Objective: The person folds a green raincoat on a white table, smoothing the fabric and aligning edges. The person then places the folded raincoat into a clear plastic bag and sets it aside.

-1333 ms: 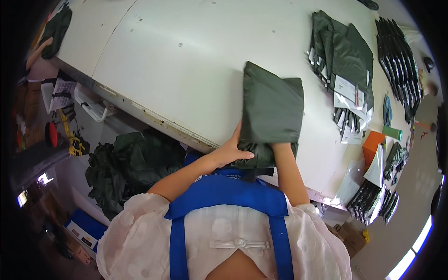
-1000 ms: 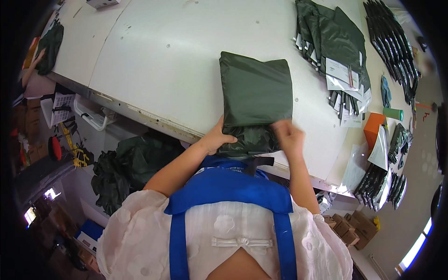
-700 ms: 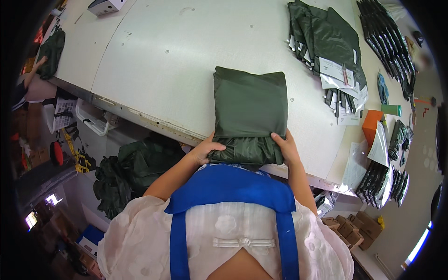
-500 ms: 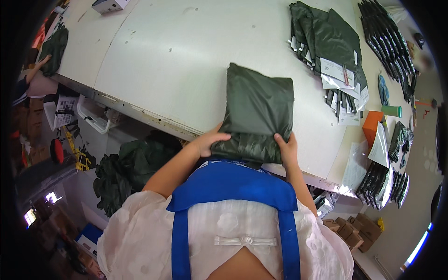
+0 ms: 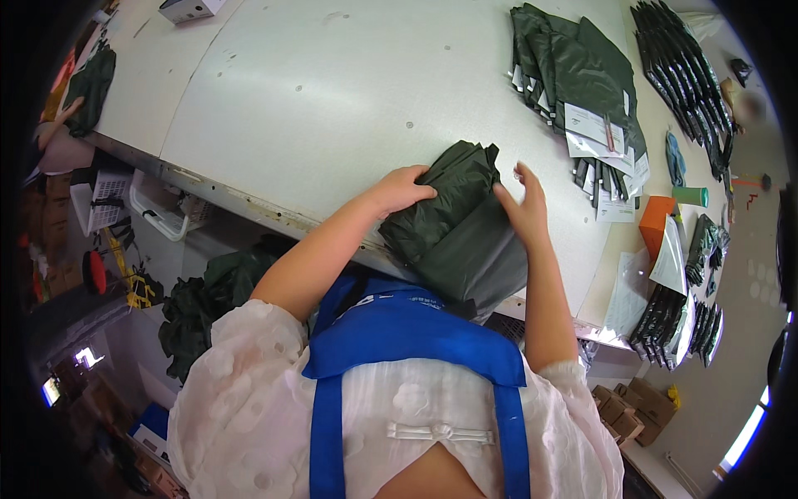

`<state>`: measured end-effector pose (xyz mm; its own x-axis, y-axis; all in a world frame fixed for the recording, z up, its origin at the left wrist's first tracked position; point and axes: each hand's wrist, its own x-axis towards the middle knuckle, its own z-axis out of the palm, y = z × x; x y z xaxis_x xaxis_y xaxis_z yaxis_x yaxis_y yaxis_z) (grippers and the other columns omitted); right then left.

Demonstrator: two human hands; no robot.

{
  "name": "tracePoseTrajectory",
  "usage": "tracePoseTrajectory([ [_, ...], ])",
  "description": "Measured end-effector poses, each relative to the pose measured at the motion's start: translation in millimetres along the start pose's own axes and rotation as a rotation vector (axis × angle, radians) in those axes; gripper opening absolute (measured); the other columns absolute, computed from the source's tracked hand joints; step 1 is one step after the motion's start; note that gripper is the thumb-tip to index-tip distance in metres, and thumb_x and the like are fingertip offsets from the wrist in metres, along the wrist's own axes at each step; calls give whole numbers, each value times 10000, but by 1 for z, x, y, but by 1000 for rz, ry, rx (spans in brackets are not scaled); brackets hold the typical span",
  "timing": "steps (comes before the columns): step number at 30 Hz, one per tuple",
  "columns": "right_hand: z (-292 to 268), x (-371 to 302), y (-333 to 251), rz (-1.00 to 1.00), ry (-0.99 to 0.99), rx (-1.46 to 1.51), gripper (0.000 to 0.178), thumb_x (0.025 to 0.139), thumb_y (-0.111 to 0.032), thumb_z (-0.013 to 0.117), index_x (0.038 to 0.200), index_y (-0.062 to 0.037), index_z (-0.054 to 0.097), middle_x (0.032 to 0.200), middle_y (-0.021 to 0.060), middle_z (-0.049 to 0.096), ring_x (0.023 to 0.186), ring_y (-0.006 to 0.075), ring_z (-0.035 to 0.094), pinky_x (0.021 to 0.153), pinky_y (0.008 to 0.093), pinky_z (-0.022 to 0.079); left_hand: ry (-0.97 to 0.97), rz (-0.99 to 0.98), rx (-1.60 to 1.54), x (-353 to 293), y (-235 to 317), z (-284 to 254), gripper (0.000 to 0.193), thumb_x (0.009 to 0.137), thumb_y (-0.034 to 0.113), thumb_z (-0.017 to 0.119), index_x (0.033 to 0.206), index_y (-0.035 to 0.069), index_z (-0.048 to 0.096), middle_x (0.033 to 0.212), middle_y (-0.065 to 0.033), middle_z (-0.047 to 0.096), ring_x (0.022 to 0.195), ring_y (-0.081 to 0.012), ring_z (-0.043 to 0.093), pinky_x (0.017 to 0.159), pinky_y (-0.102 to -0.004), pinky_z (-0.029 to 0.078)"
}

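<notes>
A dark green, slightly shiny piece of folded fabric (image 5: 453, 220) lies at the table's near edge, in front of my blue apron. Its upper part is bunched and creased; a smoother flap hangs down over the edge toward me. My left hand (image 5: 405, 190) grips the bunched part at its upper left, the thumb on top and the other fingers partly hidden. At its upper right, my right hand (image 5: 527, 204) has thumb and fingers apart, the thumb beside the fabric's edge and nothing between them.
Folded dark green pieces with white paper cards (image 5: 594, 125) lie at the far right. Past them are rows of black packets (image 5: 686, 75), an orange box (image 5: 657, 220) and a green roll (image 5: 690, 196). Dark green cloth (image 5: 220, 291) is heaped below the table. Another person's hand (image 5: 73, 108) holds dark fabric far left.
The flat, squared fabric has been turned and bunched, its smooth part now hanging toward me. Both hands have moved farther from me, and the right one has opened off its side.
</notes>
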<state>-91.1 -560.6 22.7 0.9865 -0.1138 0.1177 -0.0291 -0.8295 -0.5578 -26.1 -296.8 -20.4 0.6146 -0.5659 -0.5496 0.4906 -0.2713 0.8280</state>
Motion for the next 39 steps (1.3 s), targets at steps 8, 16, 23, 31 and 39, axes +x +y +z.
tracePoseTrajectory([
  [8,13,23,-12,370,-402,719,772,688,-178,806,1348,-19,439,1252,122,521,1138,227,516,974,341,414,36,109,-45,-9,10,17,641,842,270,679,1346,-26,417,1264,-190,519,1154,-252,522,963,-356,439],
  [16,-20,27,-37,273,-597,816,725,612,-44,782,1281,-63,505,1224,69,503,1152,205,486,1022,323,359,-385,26,-421,-27,16,28,472,989,244,479,1391,13,387,1274,-120,524,1131,-165,535,955,-308,453],
  [23,-39,17,-55,242,-619,774,671,623,8,781,1232,-61,509,1157,60,542,1106,185,511,986,310,392,-493,19,-509,-50,21,28,530,996,268,464,1447,31,316,1358,-108,479,1190,-172,502,994,-313,419],
  [31,-72,22,-80,29,-368,465,569,638,11,783,1161,-22,559,1033,94,633,963,217,588,885,334,464,-274,419,-30,-64,53,19,719,807,172,697,1432,51,362,1347,-127,516,1206,-206,509,1025,-331,384],
  [39,-95,-16,-79,-691,323,386,224,838,-212,604,1024,-120,517,1254,188,515,1206,344,486,1017,461,397,385,1263,1076,-143,148,48,406,822,169,546,1225,185,602,1183,-78,571,975,-273,551,800,-380,430],
])
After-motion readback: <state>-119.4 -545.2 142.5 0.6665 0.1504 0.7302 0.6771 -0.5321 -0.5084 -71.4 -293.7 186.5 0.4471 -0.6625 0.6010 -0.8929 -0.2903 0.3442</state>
